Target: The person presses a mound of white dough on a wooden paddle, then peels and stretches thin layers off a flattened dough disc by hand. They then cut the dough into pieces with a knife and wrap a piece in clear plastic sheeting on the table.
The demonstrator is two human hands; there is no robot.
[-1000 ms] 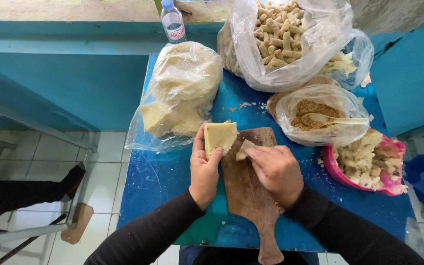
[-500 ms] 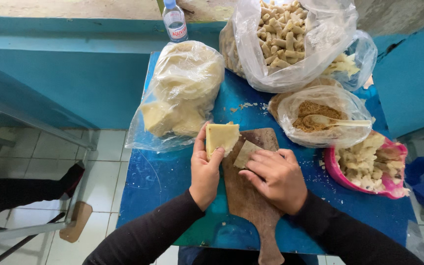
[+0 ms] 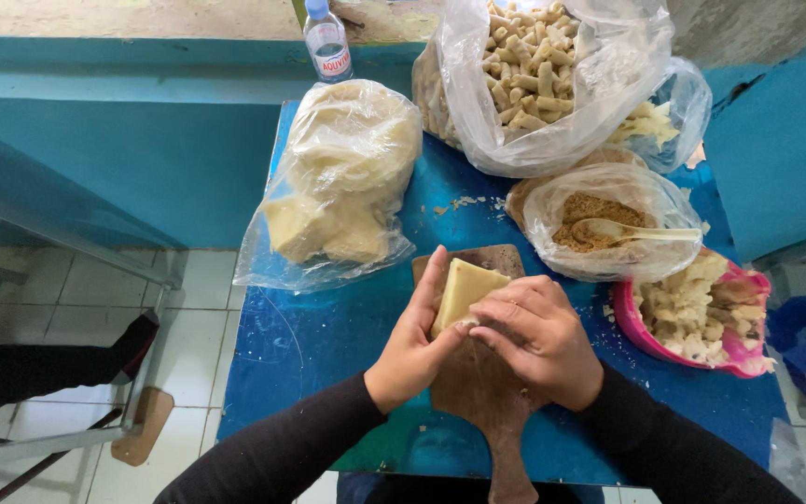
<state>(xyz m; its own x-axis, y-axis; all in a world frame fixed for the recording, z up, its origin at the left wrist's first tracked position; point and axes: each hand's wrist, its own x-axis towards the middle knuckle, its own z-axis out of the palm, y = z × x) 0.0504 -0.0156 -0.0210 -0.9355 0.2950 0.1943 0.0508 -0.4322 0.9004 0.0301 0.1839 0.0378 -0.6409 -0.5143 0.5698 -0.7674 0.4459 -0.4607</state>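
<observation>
Both hands fold 1 pale yellow dough sheet over the wooden paddle board, which gives a firm base at table centre. The left hand cups the sheet's 9 o'clock edge; the right hand curls its fingers over the 3 o'clock edge, pressing inward. Supplies sit within reach: 1 bag of dough blocks at 11 o'clock, 1 bag of finished rolls at 1 o'clock, 1 bag of brown filling with 1 spoon at 2 o'clock, 1 pink bowl at 3 o'clock, 1 water bottle at 12 o'clock, on the blue table.
</observation>
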